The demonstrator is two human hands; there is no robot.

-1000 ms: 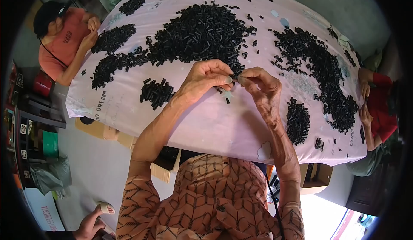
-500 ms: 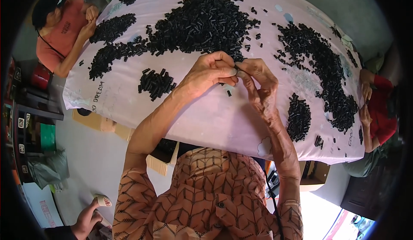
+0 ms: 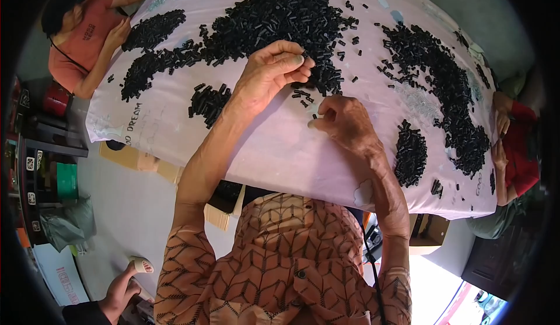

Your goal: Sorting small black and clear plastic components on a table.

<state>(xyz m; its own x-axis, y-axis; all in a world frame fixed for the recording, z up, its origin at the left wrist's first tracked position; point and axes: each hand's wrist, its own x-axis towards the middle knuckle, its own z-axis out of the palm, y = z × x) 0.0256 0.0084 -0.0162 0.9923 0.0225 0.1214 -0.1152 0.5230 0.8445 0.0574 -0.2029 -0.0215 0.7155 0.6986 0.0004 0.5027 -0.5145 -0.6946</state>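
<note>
Small black tube-shaped pieces lie in heaps on a pale pink cloth. Over the near edge of the large central heap [image 3: 274, 19], my left hand [image 3: 265, 77] is closed, thumb and fingertips pinched together. A bit of a small black piece [image 3: 305, 54] shows at those fingertips; most of it is hidden. My right hand [image 3: 347, 127] is lower and to the right, fingers loosely curled, thumb and forefinger apart, with nothing visible in it. One loose black piece [image 3: 315, 116] lies on the cloth by its fingertips. Several more pieces [image 3: 302, 97] lie scattered between the hands.
A small pile [image 3: 210, 104] lies left of my left forearm, another [image 3: 410, 153] right of my right hand. A long heap [image 3: 446, 86] curves down the right side. One person [image 3: 87, 33] works at the left edge, another [image 3: 519, 144] at the right. Boxes [image 3: 429, 232] stand below the table.
My hands were together at the fingertips; now they are apart. The left has moved up and left, the right down. The person at left has reached an arm to the far pile.
</note>
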